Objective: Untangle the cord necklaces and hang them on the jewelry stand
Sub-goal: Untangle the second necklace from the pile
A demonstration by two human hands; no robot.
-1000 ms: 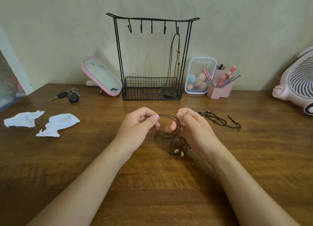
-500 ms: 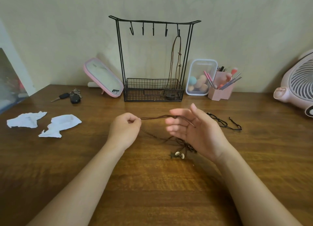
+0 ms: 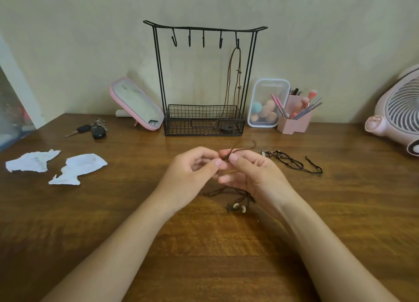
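A dark brown cord necklace with pale beads hangs from my hands onto the wooden table. My right hand pinches its cord between thumb and forefinger, and a loop sticks up above the fingers. My left hand meets it fingertip to fingertip and pinches the same cord. A black cord necklace lies on the table to the right. The black wire jewelry stand is at the back, with a brown necklace on its rightmost hook.
Two crumpled white tissues and car keys lie at the left. A pink mirror leans left of the stand. A clear box, a pink brush holder and a pink fan are at the right.
My hands, apart with the cord stretched between them half a second ago, have come together. My right hand, then open, now pinches the cord.
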